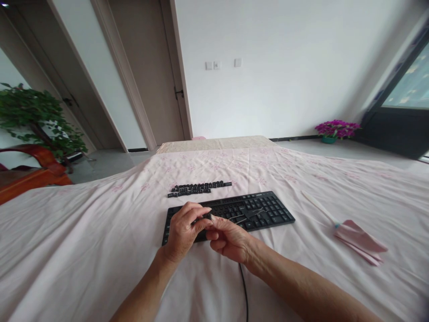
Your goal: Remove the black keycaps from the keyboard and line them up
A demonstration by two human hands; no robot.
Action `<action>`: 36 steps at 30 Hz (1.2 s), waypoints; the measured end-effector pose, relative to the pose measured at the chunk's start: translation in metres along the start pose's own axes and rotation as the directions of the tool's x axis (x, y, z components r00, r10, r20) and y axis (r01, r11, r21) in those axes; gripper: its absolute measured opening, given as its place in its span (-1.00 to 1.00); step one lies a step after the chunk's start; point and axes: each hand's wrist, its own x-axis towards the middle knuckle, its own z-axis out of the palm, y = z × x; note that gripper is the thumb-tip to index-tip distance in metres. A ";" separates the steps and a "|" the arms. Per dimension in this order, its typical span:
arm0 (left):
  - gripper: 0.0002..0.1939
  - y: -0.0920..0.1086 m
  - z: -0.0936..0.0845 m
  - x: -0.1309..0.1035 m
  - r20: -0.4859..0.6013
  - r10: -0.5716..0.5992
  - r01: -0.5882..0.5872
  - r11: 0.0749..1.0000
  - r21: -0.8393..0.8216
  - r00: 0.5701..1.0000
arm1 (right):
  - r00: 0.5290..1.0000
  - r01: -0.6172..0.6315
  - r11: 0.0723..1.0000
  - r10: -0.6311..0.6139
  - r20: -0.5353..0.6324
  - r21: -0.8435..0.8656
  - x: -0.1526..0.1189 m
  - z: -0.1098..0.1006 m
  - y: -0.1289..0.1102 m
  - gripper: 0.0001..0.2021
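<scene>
Head view: two hands; the left hand (183,228) pinches one small black piece (208,216); the right hand (231,239) curls against it, its grip unclear; one black keyboard (232,206) lies beneath both; one wire tool (257,212) overlies it; loose keycaps (198,186), too small to count, lie beyond; one pink duster (358,237), right.

Ahead of me, a white wall (284,67) carries three square wall plates (217,65): two side by side, one apart to the right. To my left, a brown door (144,67) has a dark lever handle (179,93) near its right edge. Further left, a leafy green plant (33,112) stands near a red-brown wooden armrest (50,172), which is cut off at my view's edge. To my right, a teal pot (329,139) on the grey floor (100,164) holds magenta flowers (337,128).
</scene>
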 end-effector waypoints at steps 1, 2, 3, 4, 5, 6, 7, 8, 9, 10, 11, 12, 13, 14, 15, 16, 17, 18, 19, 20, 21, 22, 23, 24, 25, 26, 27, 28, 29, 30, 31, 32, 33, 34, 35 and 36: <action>-0.81 0.001 0.000 0.001 0.002 -0.008 0.008 0.999 -0.036 1.000 | 1.000 0.007 1.000 -0.007 -0.001 -0.003 0.000 0.000 0.000 -0.65; -0.83 0.003 0.000 0.002 0.003 -0.025 0.025 0.997 -0.073 1.000 | 1.000 0.013 1.000 -0.013 -0.001 -0.008 0.000 0.000 0.000 -0.65; -0.85 0.005 0.000 0.002 0.003 -0.058 0.058 0.992 -0.110 0.998 | 1.000 0.019 1.000 -0.019 0.002 -0.016 -0.001 0.000 0.000 -0.65; -0.87 0.007 0.001 0.003 0.003 -0.109 0.108 0.983 -0.148 0.994 | 1.000 0.028 0.999 -0.028 0.008 -0.027 -0.001 0.001 0.000 -0.65; -0.87 0.009 0.002 0.003 0.003 -0.177 0.174 0.967 -0.187 0.984 | 0.999 0.040 0.998 -0.039 0.017 -0.041 -0.001 0.001 0.000 -0.65; -0.85 0.011 0.003 0.004 0.013 -0.255 0.251 0.941 -0.227 0.967 | 0.998 0.054 0.997 -0.052 0.027 -0.059 -0.001 0.001 0.001 -0.66; -0.82 0.013 0.004 0.004 0.033 -0.332 0.328 0.906 -0.266 0.943 | 0.997 0.073 0.994 -0.071 0.034 -0.081 -0.002 0.002 0.001 -0.67; -0.79 0.014 0.006 0.004 0.060 -0.399 0.398 0.867 -0.300 0.915 | 0.995 0.095 0.990 -0.092 0.032 -0.107 -0.002 0.002 0.001 -0.67; -0.76 0.014 0.007 0.004 0.088 -0.453 0.456 0.828 -0.328 0.887 | 0.993 0.122 0.983 -0.120 0.020 -0.138 -0.002 0.003 0.001 -0.67; -0.73 0.014 0.008 0.004 0.111 -0.494 0.499 0.791 -0.355 0.862 | 0.988 0.153 0.973 -0.156 -0.001 -0.175 -0.001 0.003 0.000 -0.66; -0.71 0.014 0.009 0.004 0.127 -0.525 0.529 0.757 -0.384 0.842 | 0.978 0.195 0.955 -0.206 -0.028 -0.222 -0.001 0.003 0.000 -0.66; -0.70 0.013 0.010 0.003 0.142 -0.549 0.552 0.722 -0.417 0.824 | 0.959 0.251 0.927 -0.277 -0.056 -0.279 -0.001 0.004 0.000 -0.66; -0.68 0.012 0.011 0.003 0.160 -0.568 0.571 0.683 -0.456 0.807 | 0.930 0.313 0.886 -0.359 -0.078 -0.341 -0.001 0.004 -0.001 -0.66; -0.67 0.011 0.013 0.002 0.186 -0.586 0.589 0.635 -0.500 0.789 | 0.892 0.374 0.837 -0.443 -0.092 -0.400 0.000 0.004 -0.002 -0.68; -0.66 0.009 0.014 0.002 0.220 -0.601 0.607 0.576 -0.547 0.768 | 0.845 0.433 0.778 -0.527 -0.096 -0.456 0.000 0.003 -0.003 -0.70; -0.66 0.008 0.015 0.001 0.259 -0.614 0.625 0.509 -0.591 0.745 | 0.795 0.483 0.710 -0.601 -0.084 -0.512 0.000 0.003 -0.005 -0.74; -0.65 0.006 0.016 0.001 0.301 -0.623 0.642 0.439 -0.629 0.722 | 0.745 0.526 0.633 -0.665 -0.050 -0.568 0.000 0.002 -0.007 -0.77; -0.65 0.005 0.017 0.000 0.344 -0.627 0.656 0.371 -0.657 0.699 | 0.700 0.560 0.543 -0.715 0.006 -0.625 0.000 0.001 -0.010 -0.81; -0.66 0.003 0.018 0.000 0.384 -0.626 0.668 0.310 -0.676 0.679 | 0.659 0.582 0.443 -0.748 0.077 -0.682 0.000 0.000 -0.012 -0.84; -0.66 0.002 0.018 -0.001 0.420 -0.620 0.678 0.259 -0.687 0.662 | 0.625 0.592 0.337 -0.766 0.153 -0.732 -0.001 0.000 -0.014 -0.85; -0.66 0.001 0.018 -0.001 0.447 -0.614 0.685 0.222 -0.694 0.651 | 0.603 0.590 0.240 -0.766 0.223 -0.771 -0.001 -0.001 -0.015 -0.86; -0.66 0.000 0.018 -0.001 0.465 -0.608 0.690 0.198 -0.696 0.644 | 0.593 0.581 0.162 -0.756 0.278 -0.797 -0.001 -0.001 -0.017 -0.85; -0.66 0.000 0.018 -0.001 0.475 -0.605 0.693 0.186 -0.696 0.640 | 0.589 0.570 0.104 -0.743 0.318 -0.815 -0.002 -0.002 -0.018 -0.84; -0.65 0.000 0.017 -0.001 0.476 -0.605 0.694 0.186 -0.696 0.639 | 0.592 0.560 0.062 -0.727 0.347 -0.826 -0.002 -0.002 -0.018 -0.82; -0.64 0.000 0.017 -0.001 0.472 -0.607 0.695 0.194 -0.693 0.640 | 0.597 0.553 0.030 -0.712 0.370 -0.833 -0.002 -0.002 -0.019 -0.81; -0.64 0.000 0.017 0.000 0.466 -0.610 0.696 0.205 -0.688 0.641 | 0.601 0.548 0.007 -0.699 0.387 -0.836 -0.003 -0.003 -0.019 -0.80; -0.63 0.001 0.017 0.000 0.460 -0.614 0.697 0.218 -0.683 0.642 | 0.604 0.545 -0.006 -0.691 0.397 -0.838 -0.003 -0.003 -0.019 -0.81; -0.61 0.001 0.017 0.000 0.451 -0.618 0.697 0.231 -0.679 0.644 | 0.605 0.543 -0.011 -0.687 0.401 -0.839 -0.003 -0.003 -0.020 -0.82; -0.59 0.001 0.017 -0.001 0.440 -0.621 0.695 0.247 -0.676 0.649 | 0.608 0.543 -0.010 -0.685 0.401 -0.840 -0.003 -0.003 -0.020 -0.83; -0.57 0.002 0.017 -0.001 0.428 -0.623 0.691 0.264 -0.673 0.655 | 0.610 0.543 -0.003 -0.686 0.397 -0.840 -0.003 -0.002 -0.020 -0.86; -0.55 0.002 0.017 -0.001 0.417 -0.623 0.687 0.283 -0.669 0.662 | 0.615 0.542 0.016 -0.689 0.384 -0.840 -0.003 -0.002 -0.021 -0.89; -0.53 0.003 0.017 -0.001 0.406 -0.620 0.683 0.304 -0.664 0.671 | 0.627 0.542 0.053 -0.690 0.361 -0.839 -0.003 -0.001 -0.021 -0.93; -0.53 0.004 0.017 -0.001 0.396 -0.615 0.678 0.328 -0.658 0.682 | 0.652 0.540 0.118 -0.685 0.325 -0.834 -0.003 -0.001 -0.022 -0.96; -0.55 0.005 0.017 -0.001 0.385 -0.609 0.672 0.352 -0.651 0.693 | 0.686 0.533 0.205 -0.672 0.277 -0.821 -0.003 0.000 -0.022 -0.92; -0.57 0.007 0.016 0.000 0.374 -0.601 0.663 0.378 -0.646 0.707 | 0.729 0.518 0.311 -0.648 0.221 -0.797 -0.002 0.000 -0.022 -0.87; -0.59 0.009 0.015 0.001 0.361 -0.588 0.650 0.406 -0.643 0.724 | 0.776 0.494 0.426 -0.610 0.163 -0.758 -0.002 0.000 -0.022 -0.82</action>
